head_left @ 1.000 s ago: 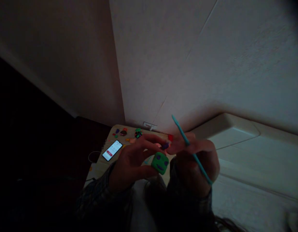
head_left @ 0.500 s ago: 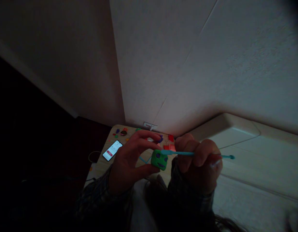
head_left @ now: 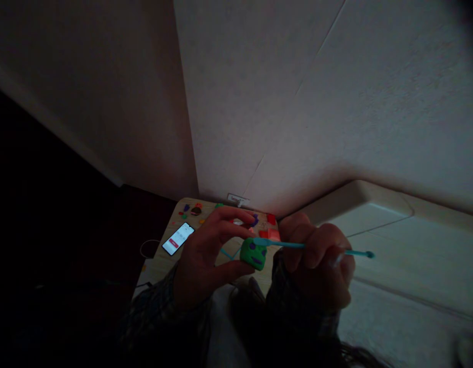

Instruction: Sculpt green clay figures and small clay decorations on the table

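Block [head_left: 253, 254], green with purple face marks, is in left hand [head_left: 200, 258], pinched between thumb and fingers, upper fingers loosely curled. Right hand [head_left: 321, 276] is curled round teal tool [head_left: 286, 245]; tool's wide end is at block's top edge, contact unclear. Phone [head_left: 178, 238], screen lit, lies left of left hand on tabletop [head_left: 165, 263]. Red piece [head_left: 271, 219] sits beyond, between both hands.

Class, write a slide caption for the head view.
Left hand pinches a purple-eyed green block; right hand holds a turquoise tool.
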The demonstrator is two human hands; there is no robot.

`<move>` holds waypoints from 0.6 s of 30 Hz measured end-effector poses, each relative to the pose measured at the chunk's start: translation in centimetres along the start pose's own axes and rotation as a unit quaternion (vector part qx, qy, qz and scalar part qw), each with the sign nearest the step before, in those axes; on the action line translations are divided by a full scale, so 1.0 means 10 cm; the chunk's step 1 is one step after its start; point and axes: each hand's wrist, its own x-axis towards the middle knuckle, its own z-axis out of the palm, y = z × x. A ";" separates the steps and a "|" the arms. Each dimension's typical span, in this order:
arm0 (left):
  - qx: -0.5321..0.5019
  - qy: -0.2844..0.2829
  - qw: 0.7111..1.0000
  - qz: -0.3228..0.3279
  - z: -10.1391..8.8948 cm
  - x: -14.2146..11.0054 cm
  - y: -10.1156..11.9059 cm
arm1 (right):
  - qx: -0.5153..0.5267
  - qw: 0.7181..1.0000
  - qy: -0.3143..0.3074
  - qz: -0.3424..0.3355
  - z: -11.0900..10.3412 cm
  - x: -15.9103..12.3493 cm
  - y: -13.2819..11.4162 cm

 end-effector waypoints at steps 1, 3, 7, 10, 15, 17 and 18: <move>-0.002 -0.001 1.000 -0.001 0.00 0.00 0.00 | -0.001 1.000 -0.002 -0.004 0.00 0.00 0.00; -0.005 -0.002 1.000 -0.003 0.00 0.01 -0.01 | -0.004 1.000 -0.006 -0.014 0.00 0.00 0.01; -0.006 0.002 1.000 -0.001 0.00 0.02 -0.02 | -0.009 1.000 -0.003 -0.009 0.00 0.01 0.01; -0.018 0.002 1.000 -0.001 0.01 0.02 -0.01 | -0.001 1.000 -0.002 -0.010 0.00 0.01 0.03; -0.018 0.017 1.000 -0.017 0.02 0.04 0.03 | 0.011 1.000 -0.019 -0.009 -0.01 0.00 0.04; -0.016 0.016 1.000 -0.017 0.03 0.04 0.03 | 0.010 1.000 -0.016 -0.005 -0.01 0.00 0.03; -0.016 0.015 1.000 -0.014 0.02 0.04 0.02 | 0.012 1.000 -0.014 -0.003 -0.01 0.00 0.03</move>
